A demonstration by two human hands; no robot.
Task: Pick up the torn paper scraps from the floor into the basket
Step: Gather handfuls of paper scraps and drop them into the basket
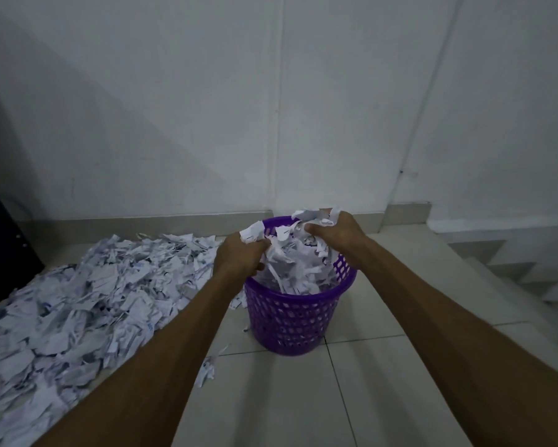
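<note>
Both forearms reach toward 12 o'clock. Left hand (239, 258) and right hand (339, 229) each have fingers curled round a shared bundle of paper scraps (292, 253), held over the purple basket (290, 321). Basket looks roughly full. Judged well short of done: large pile of scraps (87, 301) remains on floor (303, 398) at 9 o'clock. Scraps white, printed, ragged, crumpled.

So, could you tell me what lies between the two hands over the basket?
In the head view, a bunch of torn paper scraps fills the gap between left hand and right hand, above the purple basket.
</note>
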